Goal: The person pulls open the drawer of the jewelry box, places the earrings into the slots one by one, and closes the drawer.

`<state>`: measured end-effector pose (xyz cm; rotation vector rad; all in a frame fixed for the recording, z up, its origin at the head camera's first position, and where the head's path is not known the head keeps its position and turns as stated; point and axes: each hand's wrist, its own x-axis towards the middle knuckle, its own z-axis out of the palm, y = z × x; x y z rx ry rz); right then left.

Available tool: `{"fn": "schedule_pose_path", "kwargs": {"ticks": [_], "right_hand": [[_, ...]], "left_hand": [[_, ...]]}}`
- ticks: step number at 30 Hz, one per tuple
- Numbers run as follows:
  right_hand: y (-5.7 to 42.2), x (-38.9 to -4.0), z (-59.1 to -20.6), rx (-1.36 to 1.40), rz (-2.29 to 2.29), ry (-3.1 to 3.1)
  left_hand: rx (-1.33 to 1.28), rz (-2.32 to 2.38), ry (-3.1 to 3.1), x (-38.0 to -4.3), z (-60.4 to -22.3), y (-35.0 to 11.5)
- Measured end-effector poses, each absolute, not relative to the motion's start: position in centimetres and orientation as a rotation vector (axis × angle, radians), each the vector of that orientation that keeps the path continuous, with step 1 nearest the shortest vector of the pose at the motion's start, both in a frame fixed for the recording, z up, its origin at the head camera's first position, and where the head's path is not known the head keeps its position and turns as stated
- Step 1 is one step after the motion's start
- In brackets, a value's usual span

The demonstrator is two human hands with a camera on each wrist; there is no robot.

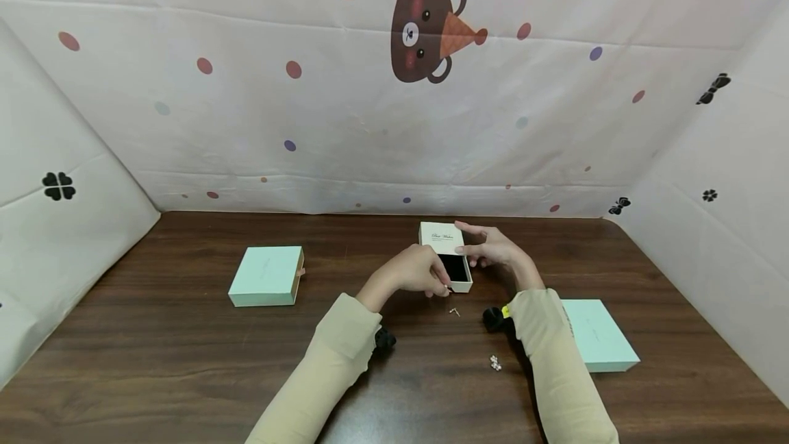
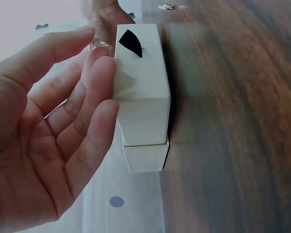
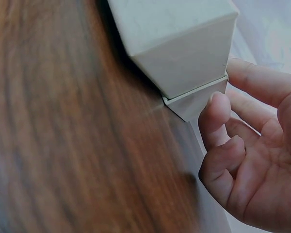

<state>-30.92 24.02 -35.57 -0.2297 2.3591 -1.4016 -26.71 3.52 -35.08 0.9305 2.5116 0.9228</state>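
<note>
A small white drawer box (image 1: 440, 237) with dark lettering on its cover lies near the back of the table. Its drawer (image 1: 472, 279) is partly pulled out toward me and shows a black lining. A black ribbon tab (image 2: 131, 43) sits on the drawer's front. My left hand (image 1: 414, 271) is at that front, pinching a small shiny earring-like piece (image 2: 100, 44) between thumb and forefinger. At the right side of the cover, my right hand (image 1: 496, 250) holds the box with thumb and fingers. Just in front lies a small metallic piece (image 1: 454, 312).
A mint-green box (image 1: 266, 273) with a tab on its side rests to the left. Another mint-green box (image 1: 600, 334) lies right, partly behind my right sleeve. A cluster of small shiny pieces (image 1: 495, 362) is on the table (image 1: 185, 362) between my forearms. Patterned cloth walls (image 1: 345, 122) enclose it.
</note>
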Motion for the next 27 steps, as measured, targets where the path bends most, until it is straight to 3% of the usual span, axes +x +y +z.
{"fn": "schedule_pose_path", "kwargs": {"ticks": [14, 27], "right_hand": [[25.2, -32.7, -37.9, -0.221, -1.425, 2.361], [24.3, -31.3, -36.1, -0.241, -1.425, 2.342]], "left_hand": [[0.87, 1.058, 2.557, -27.4, -35.4, 3.2], [0.821, 1.076, 2.634, -28.0, -36.0, 3.1]]}}
